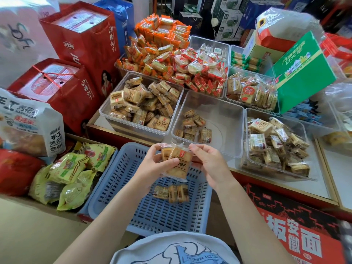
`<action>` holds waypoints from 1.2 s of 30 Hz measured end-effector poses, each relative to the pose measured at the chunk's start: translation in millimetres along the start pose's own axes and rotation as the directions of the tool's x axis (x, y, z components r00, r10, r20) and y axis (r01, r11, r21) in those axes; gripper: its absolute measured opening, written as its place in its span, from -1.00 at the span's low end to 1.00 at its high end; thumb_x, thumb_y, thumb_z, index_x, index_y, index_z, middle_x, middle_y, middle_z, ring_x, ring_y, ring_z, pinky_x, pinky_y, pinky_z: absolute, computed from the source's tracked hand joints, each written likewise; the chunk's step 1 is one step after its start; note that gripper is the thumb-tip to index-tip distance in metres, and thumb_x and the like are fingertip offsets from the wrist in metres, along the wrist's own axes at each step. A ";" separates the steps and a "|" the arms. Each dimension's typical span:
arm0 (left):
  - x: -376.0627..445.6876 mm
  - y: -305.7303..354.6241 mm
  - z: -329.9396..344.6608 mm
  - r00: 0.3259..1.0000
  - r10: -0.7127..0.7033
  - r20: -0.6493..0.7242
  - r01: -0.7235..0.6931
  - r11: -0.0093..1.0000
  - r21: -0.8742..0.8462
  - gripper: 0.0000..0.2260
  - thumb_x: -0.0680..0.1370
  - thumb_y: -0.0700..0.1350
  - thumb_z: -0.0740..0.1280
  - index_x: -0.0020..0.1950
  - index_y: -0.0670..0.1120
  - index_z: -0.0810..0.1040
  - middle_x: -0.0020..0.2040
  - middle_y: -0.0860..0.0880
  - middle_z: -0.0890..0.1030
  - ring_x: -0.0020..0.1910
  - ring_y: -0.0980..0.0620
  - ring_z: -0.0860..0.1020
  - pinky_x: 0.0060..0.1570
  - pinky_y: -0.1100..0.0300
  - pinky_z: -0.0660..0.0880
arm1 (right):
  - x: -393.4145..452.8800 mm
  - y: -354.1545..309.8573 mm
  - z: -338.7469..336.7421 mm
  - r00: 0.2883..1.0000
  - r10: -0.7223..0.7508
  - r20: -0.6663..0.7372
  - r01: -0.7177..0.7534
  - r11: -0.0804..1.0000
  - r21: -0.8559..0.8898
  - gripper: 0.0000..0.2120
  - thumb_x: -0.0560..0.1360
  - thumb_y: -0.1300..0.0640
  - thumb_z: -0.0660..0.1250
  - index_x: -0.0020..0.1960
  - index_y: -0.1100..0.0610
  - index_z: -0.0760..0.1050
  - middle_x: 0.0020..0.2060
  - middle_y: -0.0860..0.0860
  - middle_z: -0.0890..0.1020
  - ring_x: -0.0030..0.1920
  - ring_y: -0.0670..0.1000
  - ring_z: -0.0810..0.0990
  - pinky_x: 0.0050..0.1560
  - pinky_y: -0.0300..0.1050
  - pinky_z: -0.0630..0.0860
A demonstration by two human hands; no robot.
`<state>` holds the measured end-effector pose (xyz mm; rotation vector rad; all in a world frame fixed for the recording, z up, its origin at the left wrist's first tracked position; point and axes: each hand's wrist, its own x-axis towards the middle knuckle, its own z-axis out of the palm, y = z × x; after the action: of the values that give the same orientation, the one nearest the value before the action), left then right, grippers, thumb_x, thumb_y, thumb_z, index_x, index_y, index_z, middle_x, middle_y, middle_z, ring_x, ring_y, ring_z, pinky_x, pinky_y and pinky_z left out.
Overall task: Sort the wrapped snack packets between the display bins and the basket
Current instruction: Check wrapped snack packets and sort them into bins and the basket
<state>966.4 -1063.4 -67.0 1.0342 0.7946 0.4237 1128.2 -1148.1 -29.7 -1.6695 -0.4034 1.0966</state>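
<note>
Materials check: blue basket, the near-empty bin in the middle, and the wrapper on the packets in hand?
Blue basket: looks like moulded plastic, matte; slotted walls and floor. Near-empty bin: clear rigid plastic, probably acrylic or similar; glossy rim, the counter shows through. Held packets: thin clear film, glossy and crinkled, printed label; biscuits are visible through it.

Single head-worn wide-angle view, looking forward and steeply down from close above the blue basket (pixel 152 206); clear display bins (pixel 209 111) are filling mid-frame, edges bowing. No second view.
</note>
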 end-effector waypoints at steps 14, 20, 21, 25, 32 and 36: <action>3.2 1.6 2.5 0.996 0.007 0.086 -0.011 0.999 0.050 -0.43 0.41 -0.03 0.61 0.32 0.01 0.41 0.09 -0.09 0.72 0.08 -0.09 0.69 -0.07 0.11 0.59 | -0.2 2.8 -2.3 0.981 -0.135 -0.139 0.137 0.991 0.005 -0.84 0.58 0.11 0.41 -0.07 0.21 0.59 -0.12 0.21 0.71 -0.03 0.23 0.70 -0.01 0.12 0.69; 1.4 10.3 2.1 0.998 0.044 0.038 -0.047 0.995 0.090 -0.60 0.54 0.10 0.44 0.30 0.02 0.43 0.10 -0.06 0.72 0.06 -0.11 0.66 0.21 -0.30 0.51 | 0.0 -2.2 -6.1 0.985 -0.170 -0.020 0.168 0.983 -0.077 -0.87 0.55 0.13 0.45 -0.16 0.14 0.62 -0.24 0.07 0.69 -0.17 0.05 0.64 -0.06 0.01 0.63; 1.8 10.5 2.9 0.998 0.051 0.024 -0.053 0.994 0.092 -0.65 0.57 0.06 0.43 0.30 0.03 0.44 0.08 -0.06 0.72 0.05 -0.10 0.66 0.17 -0.27 0.53 | -0.6 -2.5 -5.4 0.985 -0.171 -0.013 0.170 0.983 -0.074 -0.87 0.55 0.13 0.45 -0.16 0.14 0.62 -0.24 0.06 0.69 -0.17 0.02 0.64 -0.09 -0.04 0.61; 2.1 9.1 7.1 0.999 0.038 -0.028 -0.036 0.996 0.076 -0.88 0.66 -0.06 0.30 0.19 0.10 0.50 -0.02 -0.05 0.71 -0.05 -0.01 0.66 -0.09 0.09 0.63 | -0.4 -1.9 -2.6 0.988 -0.157 -0.006 0.156 0.985 -0.071 -0.88 0.54 0.12 0.45 -0.15 0.14 0.63 -0.22 0.07 0.71 -0.14 0.08 0.65 -0.03 0.00 0.62; 2.9 8.4 9.1 0.996 -0.010 0.093 0.000 0.993 0.114 -0.59 0.48 0.08 0.43 0.29 0.06 0.44 0.08 -0.04 0.72 0.03 0.00 0.70 -0.06 0.11 0.63 | -1.5 -2.3 -2.3 0.988 -0.127 -0.083 0.128 0.992 0.009 -0.90 0.57 0.14 0.43 -0.10 0.14 0.63 -0.20 0.07 0.71 -0.15 0.07 0.68 -0.07 0.03 0.66; 4.0 0.5 11.3 0.999 -0.033 0.029 0.029 0.993 0.119 -0.57 0.51 -0.13 0.52 0.30 0.03 0.43 0.10 -0.11 0.70 0.03 -0.03 0.70 -0.14 0.17 0.60 | -1.3 -1.8 0.5 0.988 -0.112 -0.107 0.114 0.993 0.013 -0.88 0.57 0.07 0.43 0.08 0.08 0.61 -0.07 0.08 0.72 -0.02 0.11 0.71 -0.01 0.01 0.69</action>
<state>977.6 -1067.2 -65.0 1.1347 0.8145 0.3365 1127.6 -1148.0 -27.6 -1.6592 -0.4124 0.9215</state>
